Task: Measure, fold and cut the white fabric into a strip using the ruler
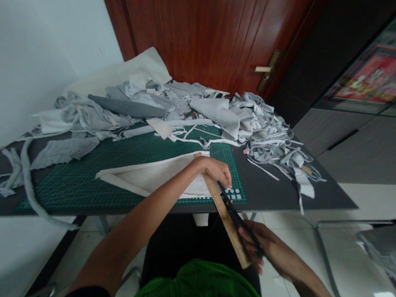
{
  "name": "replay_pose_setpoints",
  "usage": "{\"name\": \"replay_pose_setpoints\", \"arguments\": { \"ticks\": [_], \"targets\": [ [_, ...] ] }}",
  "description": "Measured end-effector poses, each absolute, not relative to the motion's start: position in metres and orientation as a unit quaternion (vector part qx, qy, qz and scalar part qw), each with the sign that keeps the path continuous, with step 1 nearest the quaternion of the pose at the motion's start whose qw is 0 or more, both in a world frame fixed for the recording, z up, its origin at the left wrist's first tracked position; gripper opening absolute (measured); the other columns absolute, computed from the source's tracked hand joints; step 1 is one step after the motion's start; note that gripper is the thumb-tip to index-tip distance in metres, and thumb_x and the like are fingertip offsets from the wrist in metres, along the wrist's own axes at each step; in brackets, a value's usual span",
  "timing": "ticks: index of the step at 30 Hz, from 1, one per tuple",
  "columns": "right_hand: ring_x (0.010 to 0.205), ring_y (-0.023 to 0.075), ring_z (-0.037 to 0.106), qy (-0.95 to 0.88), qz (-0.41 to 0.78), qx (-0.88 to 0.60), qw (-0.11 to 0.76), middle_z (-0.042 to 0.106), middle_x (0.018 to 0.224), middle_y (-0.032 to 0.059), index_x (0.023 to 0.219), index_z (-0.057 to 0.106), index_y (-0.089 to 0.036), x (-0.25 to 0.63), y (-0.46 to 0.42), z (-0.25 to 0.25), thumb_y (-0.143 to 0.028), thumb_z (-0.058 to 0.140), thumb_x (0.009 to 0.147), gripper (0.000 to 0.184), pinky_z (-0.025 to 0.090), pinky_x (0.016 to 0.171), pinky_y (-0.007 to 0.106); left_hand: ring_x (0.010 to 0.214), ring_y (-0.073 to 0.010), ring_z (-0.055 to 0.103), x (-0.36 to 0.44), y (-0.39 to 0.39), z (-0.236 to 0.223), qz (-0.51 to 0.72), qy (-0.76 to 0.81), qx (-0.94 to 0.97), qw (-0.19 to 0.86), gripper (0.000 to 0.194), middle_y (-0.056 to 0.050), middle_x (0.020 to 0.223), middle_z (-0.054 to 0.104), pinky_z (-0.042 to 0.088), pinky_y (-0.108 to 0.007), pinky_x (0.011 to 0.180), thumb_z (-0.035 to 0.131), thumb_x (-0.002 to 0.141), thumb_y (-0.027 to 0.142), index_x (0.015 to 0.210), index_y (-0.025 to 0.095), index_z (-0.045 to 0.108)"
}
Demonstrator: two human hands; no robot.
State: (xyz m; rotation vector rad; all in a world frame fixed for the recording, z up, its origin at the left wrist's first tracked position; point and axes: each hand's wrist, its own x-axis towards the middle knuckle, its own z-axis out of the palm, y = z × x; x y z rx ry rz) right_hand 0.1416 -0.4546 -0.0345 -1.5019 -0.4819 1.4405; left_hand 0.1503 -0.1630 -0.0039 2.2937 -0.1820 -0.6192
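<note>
The left hand (215, 171) is closed, its fingers curled over the upper end of a long, flat wooden ruler (223, 211), which lies across an off-white triangular piece of fabric (155, 177). The fabric rests on a green gridded cutting mat (83, 188), reaching close to the mat's near edge. The ruler runs from the fabric out past the near edge of a dark grey table (267, 193), toward the person. Beyond that edge, the right hand (260, 247) grips a pair of black scissors (241, 221), whose blades angle up along the ruler's right side toward the left hand.

A heap of grey and white fabric scraps (139, 109) covers the far edge of the table, and tangled pale fabric strips (270, 149) spread toward its right corner. A long grey fabric strip (31, 191) trails over the near edge at the left.
</note>
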Motion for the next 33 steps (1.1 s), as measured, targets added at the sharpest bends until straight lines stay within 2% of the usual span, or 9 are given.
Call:
{"name": "replay_pose_setpoints", "arguments": {
  "ticks": [7, 19, 23, 26, 30, 33],
  "targets": [
    [0.040, 0.0030, 0.032, -0.213, 0.587, -0.611, 0.486, 0.038, 0.060, -0.0117, 0.083, 0.044, -0.022, 0.141, -0.451, -0.037, -0.079, 0.076, 0.073, 0.066, 0.034, 0.036, 0.017, 0.096, -0.0176, 0.068, 0.152, -0.162, -0.005, -0.239, -0.077, 0.893, 0.373, 0.026, 0.001, 0.099, 0.080, 0.047, -0.023, 0.085, 0.070, 0.081, 0.044, 0.089, 0.021, 0.081],
    [0.040, 0.0036, 0.034, -0.190, 0.588, -0.611, 0.496, 0.039, 0.060, -0.0120, 0.083, 0.044, -0.023, 0.136, -0.441, -0.026, -0.078, 0.080, 0.067, 0.068, 0.033, 0.035, 0.018, 0.093, -0.0157, 0.068, 0.156, -0.165, -0.007, -0.236, -0.077, 0.905, 0.345, 0.020, 0.001, 0.095, 0.080, 0.045, -0.021, 0.083, 0.070, 0.082, 0.037, 0.086, 0.021, 0.081],
    [0.041, 0.0032, 0.035, -0.188, 0.592, -0.604, 0.499, 0.039, 0.060, -0.0117, 0.082, 0.044, -0.022, 0.137, -0.441, -0.027, -0.076, 0.080, 0.070, 0.066, 0.033, 0.035, 0.017, 0.091, -0.0158, 0.068, 0.159, -0.168, -0.005, -0.241, -0.065, 0.913, 0.324, 0.016, 0.003, 0.086, 0.079, 0.046, -0.022, 0.080, 0.070, 0.083, 0.034, 0.083, 0.021, 0.079],
    [0.041, 0.0032, 0.035, -0.190, 0.596, -0.599, 0.500, 0.039, 0.060, -0.0116, 0.081, 0.044, -0.022, 0.138, -0.442, -0.027, -0.073, 0.081, 0.071, 0.064, 0.033, 0.035, 0.017, 0.092, -0.0181, 0.068, 0.161, -0.170, -0.004, -0.249, -0.056, 0.917, 0.306, 0.017, 0.001, 0.088, 0.076, 0.050, -0.027, 0.083, 0.071, 0.088, 0.034, 0.087, 0.018, 0.076],
    [0.040, 0.0034, 0.035, -0.175, 0.601, -0.594, 0.506, 0.039, 0.060, -0.0120, 0.082, 0.043, -0.023, 0.139, -0.442, -0.027, -0.074, 0.082, 0.069, 0.066, 0.032, 0.034, 0.017, 0.099, -0.0212, 0.069, 0.160, -0.172, -0.003, -0.265, -0.052, 0.919, 0.289, 0.027, -0.006, 0.109, 0.071, 0.057, -0.042, 0.090, 0.067, 0.096, 0.040, 0.106, 0.014, 0.069],
    [0.040, 0.0041, 0.036, -0.166, 0.604, -0.591, 0.508, 0.039, 0.059, -0.0120, 0.085, 0.045, -0.023, 0.139, -0.443, -0.029, -0.073, 0.082, 0.070, 0.064, 0.033, 0.035, 0.017, 0.104, -0.0227, 0.068, 0.159, -0.171, -0.003, -0.272, -0.050, 0.917, 0.287, 0.030, -0.006, 0.115, 0.069, 0.058, -0.043, 0.091, 0.066, 0.097, 0.040, 0.112, 0.014, 0.068]
  ]
}}
